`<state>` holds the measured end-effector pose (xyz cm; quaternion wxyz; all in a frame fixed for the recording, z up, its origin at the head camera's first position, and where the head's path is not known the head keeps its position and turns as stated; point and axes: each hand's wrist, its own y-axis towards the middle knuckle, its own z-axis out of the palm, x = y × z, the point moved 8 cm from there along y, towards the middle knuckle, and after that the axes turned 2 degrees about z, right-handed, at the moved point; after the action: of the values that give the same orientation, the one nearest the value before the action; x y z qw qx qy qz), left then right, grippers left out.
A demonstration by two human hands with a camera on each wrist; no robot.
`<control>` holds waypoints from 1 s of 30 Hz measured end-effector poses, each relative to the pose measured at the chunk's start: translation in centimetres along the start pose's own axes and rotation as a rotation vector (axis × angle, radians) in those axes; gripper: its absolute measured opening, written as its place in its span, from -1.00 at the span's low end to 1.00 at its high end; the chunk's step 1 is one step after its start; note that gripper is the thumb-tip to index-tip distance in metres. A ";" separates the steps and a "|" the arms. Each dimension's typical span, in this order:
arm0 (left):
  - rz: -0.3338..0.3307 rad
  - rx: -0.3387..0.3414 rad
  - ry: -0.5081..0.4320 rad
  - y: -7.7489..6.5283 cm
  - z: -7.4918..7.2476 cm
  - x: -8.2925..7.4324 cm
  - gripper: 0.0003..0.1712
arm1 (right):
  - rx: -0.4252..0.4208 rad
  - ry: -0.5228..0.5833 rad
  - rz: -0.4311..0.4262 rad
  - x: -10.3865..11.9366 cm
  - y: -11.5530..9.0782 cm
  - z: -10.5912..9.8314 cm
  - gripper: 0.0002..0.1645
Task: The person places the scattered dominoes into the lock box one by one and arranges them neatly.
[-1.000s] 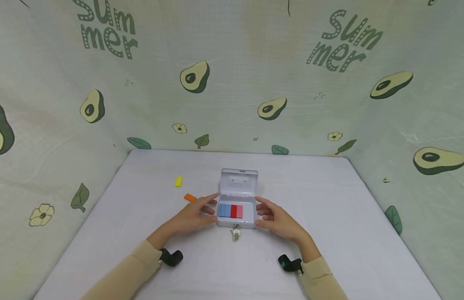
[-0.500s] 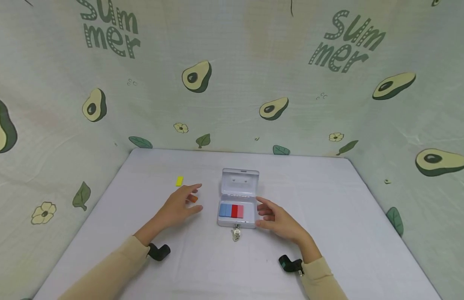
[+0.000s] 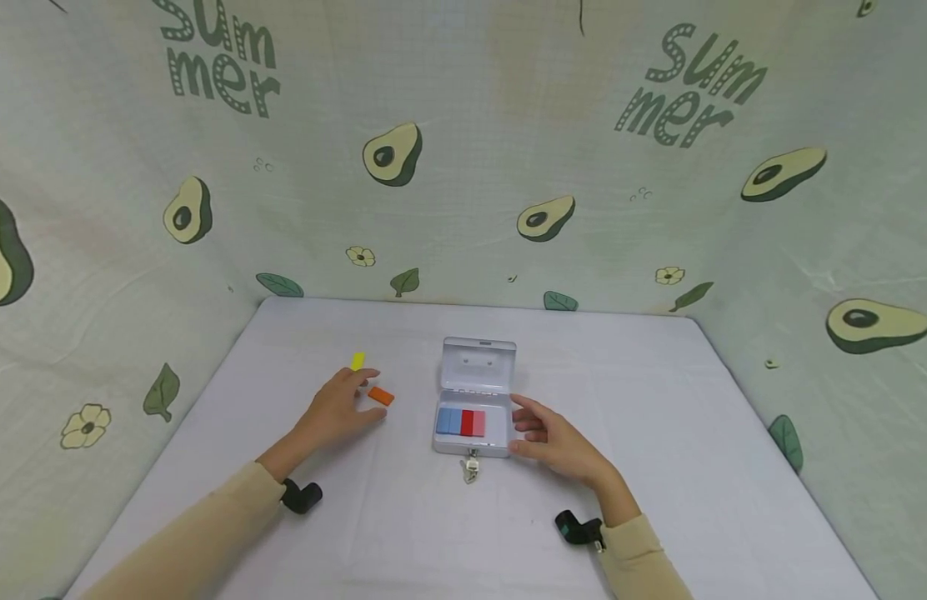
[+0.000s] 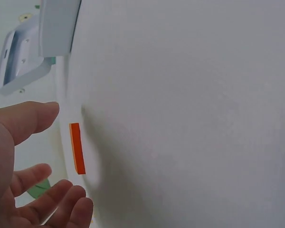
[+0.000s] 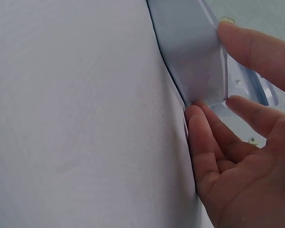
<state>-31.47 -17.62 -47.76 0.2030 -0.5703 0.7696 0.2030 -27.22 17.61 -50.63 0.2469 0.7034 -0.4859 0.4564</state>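
Over the table's left part, my left hand (image 3: 336,408) reaches with thumb and fingers apart. Between its thumb and fingertips in the head view lies an orange block (image 3: 381,396) on the cloth; the left wrist view shows the block (image 4: 77,148) beyond the hand, with a gap. A white metal cash box (image 3: 501,417) stands with its lid (image 3: 478,362) raised and blue, red and pink blocks (image 3: 467,422) side by side inside. My right hand (image 3: 557,446) rests at its right side, thumb at the front corner, fingertips at the back corner and base.
A yellow block (image 3: 358,361) lies just beyond my left fingertips, partly hidden by them. Keys (image 3: 471,468) hang from the box's front lock. A white cloth covers the table (image 3: 621,358), and a printed curtain (image 3: 463,150) encloses its back and sides.
My left hand has left the box and moved left, past the orange block, with its fingertips now near the yellow one. The right hand stays at the box.
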 end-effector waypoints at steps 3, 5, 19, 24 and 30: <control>-0.029 0.016 -0.014 0.1 0.2 0.4 -0.25 | 0.002 -0.010 -0.007 0.1 0.0 0.0 -0.01; -0.043 0.018 -0.022 0.2 0.3 0.6 -0.28 | 0.003 -0.018 -0.010 0.2 0.0 0.0 -0.02; -0.057 0.003 0.006 1.4 1.2 0.9 -0.41 | 0.002 -0.031 -0.012 0.2 0.0 0.0 -0.02; -0.052 -0.006 0.016 1.7 1.4 0.9 -0.44 | 0.000 -0.031 -0.009 0.2 0.0 0.0 -0.02; -0.040 -0.016 0.029 2.0 1.7 1.1 -0.46 | 0.005 -0.020 -0.009 0.3 -0.1 0.1 -0.02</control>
<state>-33.56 -17.06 -49.59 0.1914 -0.5900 0.7592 0.1970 -27.10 17.46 -50.43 0.2423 0.7106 -0.4840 0.4496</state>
